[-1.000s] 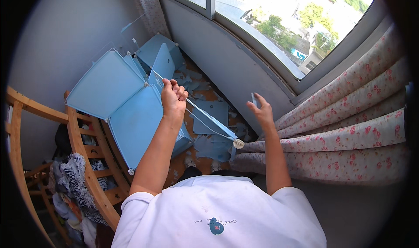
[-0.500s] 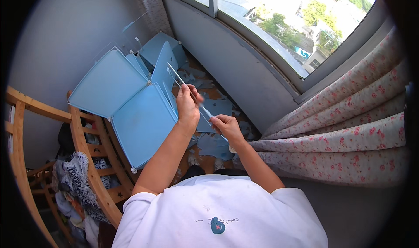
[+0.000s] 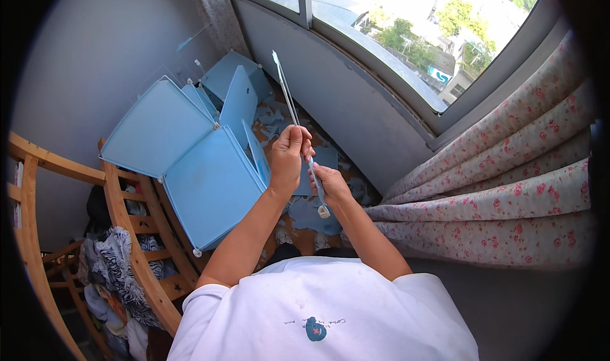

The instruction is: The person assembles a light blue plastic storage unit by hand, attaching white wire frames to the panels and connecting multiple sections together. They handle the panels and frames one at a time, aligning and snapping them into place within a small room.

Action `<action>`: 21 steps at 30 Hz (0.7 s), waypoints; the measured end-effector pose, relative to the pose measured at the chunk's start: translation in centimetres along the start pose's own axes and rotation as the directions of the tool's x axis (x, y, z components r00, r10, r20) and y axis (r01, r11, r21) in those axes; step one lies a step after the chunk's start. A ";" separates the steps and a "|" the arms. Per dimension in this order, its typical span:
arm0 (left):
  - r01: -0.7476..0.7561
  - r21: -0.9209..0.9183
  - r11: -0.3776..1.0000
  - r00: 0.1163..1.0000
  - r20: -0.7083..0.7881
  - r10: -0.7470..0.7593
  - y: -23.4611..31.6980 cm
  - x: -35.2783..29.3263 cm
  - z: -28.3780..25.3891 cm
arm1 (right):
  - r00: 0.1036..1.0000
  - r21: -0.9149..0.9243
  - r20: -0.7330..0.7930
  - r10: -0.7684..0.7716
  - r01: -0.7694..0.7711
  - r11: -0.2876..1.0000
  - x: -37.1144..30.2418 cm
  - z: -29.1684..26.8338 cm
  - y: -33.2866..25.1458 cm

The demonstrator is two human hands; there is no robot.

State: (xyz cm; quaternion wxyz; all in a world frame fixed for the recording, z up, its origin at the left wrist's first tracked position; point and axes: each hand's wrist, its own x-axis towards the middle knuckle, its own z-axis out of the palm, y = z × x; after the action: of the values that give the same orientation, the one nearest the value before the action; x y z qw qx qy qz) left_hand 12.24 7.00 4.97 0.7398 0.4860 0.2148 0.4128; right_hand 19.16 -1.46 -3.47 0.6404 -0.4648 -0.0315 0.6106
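Note:
Between my hands is a thin white-edged panel frame [image 3: 287,91], seen nearly edge-on and tilted away from me. My left hand [image 3: 289,161] is closed around its middle. Lower down, my right hand [image 3: 332,184] grips the same frame near its close end, where a whitish corner connector [image 3: 324,211] sits. To the left, large light-blue panels [image 3: 213,180] with white rims make up a partly built or partly taken apart cube unit. A narrower blue panel [image 3: 239,97] with a small dark hole stands upright behind my left hand.
Torn blue plastic pieces [image 3: 310,213] litter the floor by my feet. A wooden bed frame [image 3: 143,259] with clothes [image 3: 114,253] stands at left. The window wall [image 3: 356,116] runs along the right, and a flowered curtain [image 3: 489,211] hangs at far right.
The frame has swung more upright, its far end rising right and its near end now pointing toward me. Both hands moved slightly right and closer together, still gripping it.

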 end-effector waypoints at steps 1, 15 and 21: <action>-0.022 0.008 1.000 1.000 0.013 0.022 0.0 -0.1 0.3 | 0.999 -0.014 -0.046 -0.028 0.027 1.000 0.5 -0.2 0.1; -0.083 -0.111 0.990 0.967 -0.250 0.053 3.5 1.7 -1.6 | 0.856 0.217 -0.469 -0.217 0.350 0.911 3.3 -10.1 -2.5; -0.024 -0.214 0.977 0.989 -0.145 -0.007 4.0 1.9 -1.7 | 0.682 -0.883 -0.384 -0.622 -0.074 0.464 4.8 -16.8 -0.4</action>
State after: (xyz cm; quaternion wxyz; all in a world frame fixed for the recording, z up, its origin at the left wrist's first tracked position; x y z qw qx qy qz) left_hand 10.46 10.23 7.93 0.7686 0.3727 0.2201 0.4711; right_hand 30.89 -6.83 -15.24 0.3904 -0.8857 -0.1750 0.1801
